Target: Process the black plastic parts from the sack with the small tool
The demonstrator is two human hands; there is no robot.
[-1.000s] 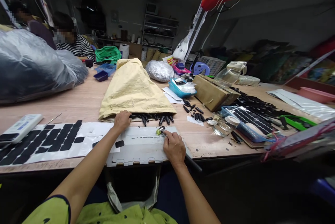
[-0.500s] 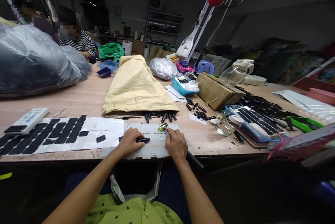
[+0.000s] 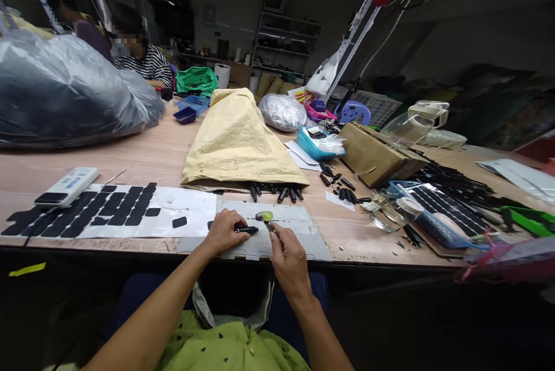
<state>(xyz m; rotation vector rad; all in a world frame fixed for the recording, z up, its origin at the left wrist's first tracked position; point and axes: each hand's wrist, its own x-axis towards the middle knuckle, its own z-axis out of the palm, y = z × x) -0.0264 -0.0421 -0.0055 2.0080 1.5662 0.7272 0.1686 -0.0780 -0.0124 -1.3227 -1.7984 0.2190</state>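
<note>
My left hand (image 3: 224, 232) is closed on a small black cylindrical part (image 3: 247, 230), held flat on a grey mat (image 3: 299, 226) at the near table edge. My right hand (image 3: 288, 258) grips the handle of a small hammer with a yellow-green head (image 3: 264, 216), which hovers just above the tip of the black part. Several more black parts (image 3: 277, 192) lie at the mouth of a tan sack (image 3: 236, 140) right behind the mat.
A white sheet with several black pads (image 3: 108, 212) and a remote control (image 3: 67, 186) lie to the left. A cardboard box (image 3: 373, 157), blue trays, small solar panels (image 3: 437, 206) and loose black parts fill the right. A big grey plastic bag (image 3: 65, 93) and two seated people are at far left.
My left hand went from the sack's mouth back to the mat holding a black part. My right hand swung the hammer head over the part's tip.
</note>
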